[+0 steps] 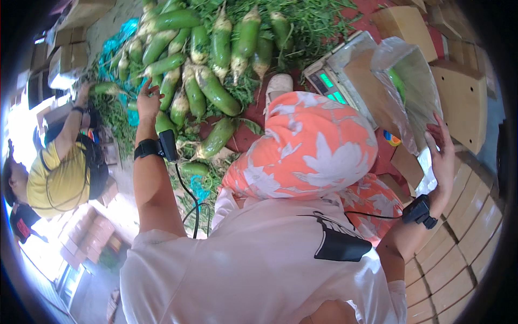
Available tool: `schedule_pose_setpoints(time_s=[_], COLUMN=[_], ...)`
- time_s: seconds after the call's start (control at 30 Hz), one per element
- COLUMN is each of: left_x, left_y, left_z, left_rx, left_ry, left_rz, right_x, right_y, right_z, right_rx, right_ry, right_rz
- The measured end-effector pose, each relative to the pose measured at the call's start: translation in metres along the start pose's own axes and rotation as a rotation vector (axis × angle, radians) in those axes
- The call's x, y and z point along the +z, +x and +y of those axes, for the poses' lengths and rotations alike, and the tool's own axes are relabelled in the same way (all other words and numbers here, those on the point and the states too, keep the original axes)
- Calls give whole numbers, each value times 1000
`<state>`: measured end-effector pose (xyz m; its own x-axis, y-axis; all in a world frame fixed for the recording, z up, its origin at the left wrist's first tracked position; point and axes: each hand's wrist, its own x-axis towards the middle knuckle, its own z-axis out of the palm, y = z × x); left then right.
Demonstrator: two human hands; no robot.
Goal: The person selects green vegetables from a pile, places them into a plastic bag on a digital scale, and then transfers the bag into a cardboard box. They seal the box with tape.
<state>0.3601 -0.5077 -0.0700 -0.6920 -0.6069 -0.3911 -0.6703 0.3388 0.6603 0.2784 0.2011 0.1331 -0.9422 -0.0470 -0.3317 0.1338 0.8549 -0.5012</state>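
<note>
My left hand is over the edge of a pile of green radishes, its fingers apart and nothing seen in its grasp. The radishes have pale, rooty ends and lie on loose green leaves. My right hand is beside a cardboard box lined with a clear plastic bag. Its fingers are spread near the bag's edge; whether they touch it is unclear. Inside the bag a green radish shows. The box rests on a digital scale with lit green displays.
At left another person in a yellow shirt holds a green radish. Stacked cartons stand at lower right, and an open carton lies beyond the lined box. Turquoise plastic netting borders the pile.
</note>
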Motion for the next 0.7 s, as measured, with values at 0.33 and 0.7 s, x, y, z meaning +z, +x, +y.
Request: schedule_pose_setpoints(time_s=[0.33,0.7], left_x=[-76,-7], left_y=[7,34], left_z=[-71,-90], left_rx=[-202,-154], left_ry=[69,-165], left_rz=[76,-145], right_x=[-6,0], right_y=[2,93], right_z=[-4,7], right_rx=[14,-54], right_ry=[85,-212], right_rz=[-38,-263])
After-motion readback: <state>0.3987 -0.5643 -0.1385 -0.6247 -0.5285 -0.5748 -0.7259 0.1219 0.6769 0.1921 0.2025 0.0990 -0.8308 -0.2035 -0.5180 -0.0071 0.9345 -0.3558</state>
